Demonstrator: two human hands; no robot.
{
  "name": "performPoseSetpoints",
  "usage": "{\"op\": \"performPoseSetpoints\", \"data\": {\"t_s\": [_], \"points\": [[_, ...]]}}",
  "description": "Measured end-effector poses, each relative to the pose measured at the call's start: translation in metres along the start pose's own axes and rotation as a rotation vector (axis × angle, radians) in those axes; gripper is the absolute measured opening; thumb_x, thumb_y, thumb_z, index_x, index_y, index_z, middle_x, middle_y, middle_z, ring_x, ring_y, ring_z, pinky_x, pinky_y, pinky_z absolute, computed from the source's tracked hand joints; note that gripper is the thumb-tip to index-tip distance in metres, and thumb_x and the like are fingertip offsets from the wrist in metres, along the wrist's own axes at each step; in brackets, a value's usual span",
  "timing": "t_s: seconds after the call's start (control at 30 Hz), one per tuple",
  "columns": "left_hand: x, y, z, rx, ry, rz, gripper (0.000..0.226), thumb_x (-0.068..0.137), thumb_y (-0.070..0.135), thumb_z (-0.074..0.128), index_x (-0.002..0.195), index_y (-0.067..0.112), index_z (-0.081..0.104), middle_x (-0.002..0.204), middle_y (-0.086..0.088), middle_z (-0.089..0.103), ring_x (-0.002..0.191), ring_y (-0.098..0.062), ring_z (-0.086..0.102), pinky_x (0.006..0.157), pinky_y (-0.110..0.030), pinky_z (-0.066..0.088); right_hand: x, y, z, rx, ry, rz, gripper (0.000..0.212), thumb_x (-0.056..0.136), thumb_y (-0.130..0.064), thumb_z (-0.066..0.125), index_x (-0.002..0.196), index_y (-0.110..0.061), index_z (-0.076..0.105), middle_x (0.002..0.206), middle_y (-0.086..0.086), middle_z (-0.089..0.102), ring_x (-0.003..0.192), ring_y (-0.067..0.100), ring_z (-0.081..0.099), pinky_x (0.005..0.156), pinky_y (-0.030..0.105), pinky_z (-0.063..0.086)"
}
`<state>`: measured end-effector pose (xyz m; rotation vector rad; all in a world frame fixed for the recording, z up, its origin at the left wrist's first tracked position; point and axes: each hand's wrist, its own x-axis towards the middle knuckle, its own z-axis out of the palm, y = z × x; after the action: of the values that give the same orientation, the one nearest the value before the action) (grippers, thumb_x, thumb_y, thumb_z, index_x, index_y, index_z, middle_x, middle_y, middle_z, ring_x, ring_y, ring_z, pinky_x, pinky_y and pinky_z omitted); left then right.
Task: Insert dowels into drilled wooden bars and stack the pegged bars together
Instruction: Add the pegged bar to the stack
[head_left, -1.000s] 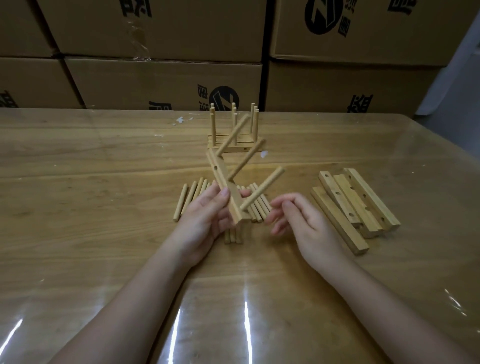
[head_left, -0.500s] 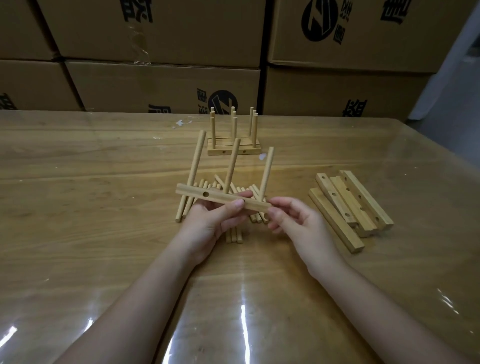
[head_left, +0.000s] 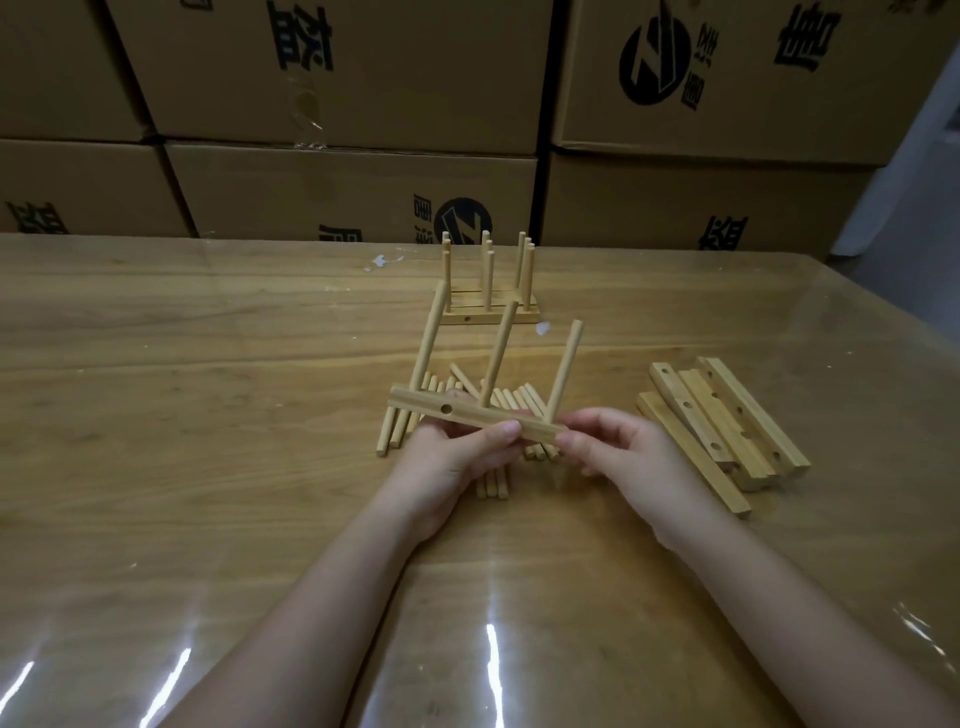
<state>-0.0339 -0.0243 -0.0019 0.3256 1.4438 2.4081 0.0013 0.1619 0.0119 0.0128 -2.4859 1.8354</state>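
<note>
— At centre, above the table (head_left: 208, 441), which item?
— Pegged bar (head_left: 470, 414), long axis nine to three; its three dowels (head_left: 498, 358) point toward twelve. Left hand (head_left: 452, 462) pinches its middle, right hand (head_left: 628, 457) holds the three-o'clock end.
— Room around it?
— Loose dowels (head_left: 392, 431) beneath; finished stack (head_left: 488, 312) at twelve, drilled bars (head_left: 727, 431) at three, both apart.
</note>
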Motion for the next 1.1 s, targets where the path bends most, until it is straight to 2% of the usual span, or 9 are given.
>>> {"op": "performPoseSetpoints", "data": {"t_s": [0.13,0.27,0.37,0.43,0.53,0.67,0.83,0.97,1.1], "points": [[0.000,-0.002,0.001,-0.001,-0.021,-0.023,0.025,0.073,0.005,0.072,0.095,0.002,0.059,0.106,-0.020,0.070,0.102,-0.033,0.067,0.079,-0.030,0.056,0.014,-0.011,-0.016,-0.086,-0.051,0.030,0.016,0.080,-0.025,0.070,0.089,-0.038,0.066,0.084,-0.022,0.069,0.077,-0.004,0.064,0.060,0.010,0.047],[0.000,-0.002,0.002,0.097,-0.020,-0.062,0.036,0.073,0.009,0.072,0.107,0.003,0.061,0.103,-0.015,0.072,0.096,-0.030,0.070,0.077,-0.028,0.057,0.032,-0.018,-0.030,-0.083,-0.018,0.017,0.017,0.079,-0.021,0.071,0.090,-0.034,0.068,0.082,-0.015,0.072,0.077,-0.001,0.066,0.060,0.010,0.049],[0.000,-0.004,0.002,0.238,-0.075,-0.095,0.028,0.083,0.003,0.067,0.110,0.005,0.059,0.100,-0.010,0.072,0.093,-0.026,0.070,0.077,-0.028,0.056,0.051,-0.014,-0.038,-0.126,0.041,0.023,0.017,0.080,-0.020,0.070,0.092,-0.031,0.068,0.084,-0.009,0.072,0.078,0.005,0.067,0.066,0.015,0.051],[0.000,-0.005,0.001,0.264,-0.083,-0.097,0.024,0.085,0.002,0.065,0.108,0.005,0.059,0.098,-0.009,0.072,0.090,-0.023,0.071,0.076,-0.028,0.056,0.067,-0.007,-0.041,-0.146,0.108,0.039,0.019,0.080,-0.020,0.071,0.097,-0.027,0.069,0.086,-0.007,0.072,0.081,0.009,0.067,0.073,0.019,0.051],[0.002,-0.005,0.001,0.261,-0.082,-0.099,0.020,0.085,0.000,0.065,0.104,0.004,0.060,0.093,-0.007,0.072,0.087,-0.022,0.071,0.075,-0.027,0.056,0.091,0.004,-0.042,-0.186,0.165,0.073,0.022,0.080,-0.020,0.071,0.102,-0.023,0.069,0.085,-0.009,0.070,0.079,0.007,0.067,0.074,0.020,0.049],[0.002,-0.005,0.000,0.242,-0.100,-0.101,0.020,0.083,0.003,0.067,0.102,0.006,0.061,0.093,-0.006,0.073,0.088,-0.022,0.071,0.076,-0.028,0.056,0.122,0.016,-0.041,-0.242,0.184,0.098,0.025,0.081,-0.018,0.071,0.106,-0.016,0.068,0.083,-0.008,0.069,0.074,0.008,0.065,0.075,0.023,0.049],[0.000,-0.003,0.000,0.234,-0.100,-0.116,0.020,0.084,0.002,0.067,0.102,0.005,0.061,0.093,-0.006,0.073,0.089,-0.022,0.071,0.075,-0.025,0.055,0.150,0.026,-0.033,-0.321,0.162,0.137,0.026,0.082,-0.019,0.069,0.108,-0.017,0.067,0.084,-0.007,0.068,0.079,0.008,0.065,0.075,0.024,0.050],[0.000,-0.002,0.002,0.215,-0.085,-0.109,0.018,0.084,-0.002,0.065,0.101,0.003,0.060,0.090,-0.006,0.073,0.085,-0.021,0.071,0.071,-0.023,0.054,0.166,0.028,-0.022,-0.391,0.199,0.106,0.026,0.084,-0.023,0.068,0.109,-0.018,0.068,0.102,-0.002,0.068,0.096,0.016,0.062,0.084,0.029,0.045],[-0.002,-0.001,0.004,0.192,-0.086,-0.103,0.017,0.084,-0.005,0.064,0.098,0.003,0.060,0.088,-0.007,0.072,0.082,-0.019,0.070,0.069,-0.023,0.054,0.178,0.029,-0.014,-0.528,0.212,0.056,0.029,0.087,-0.027,0.063,0.115,-0.020,0.066,0.122,0.004,0.060,0.111,0.023,0.052,0.086,0.031,0.037]]}}
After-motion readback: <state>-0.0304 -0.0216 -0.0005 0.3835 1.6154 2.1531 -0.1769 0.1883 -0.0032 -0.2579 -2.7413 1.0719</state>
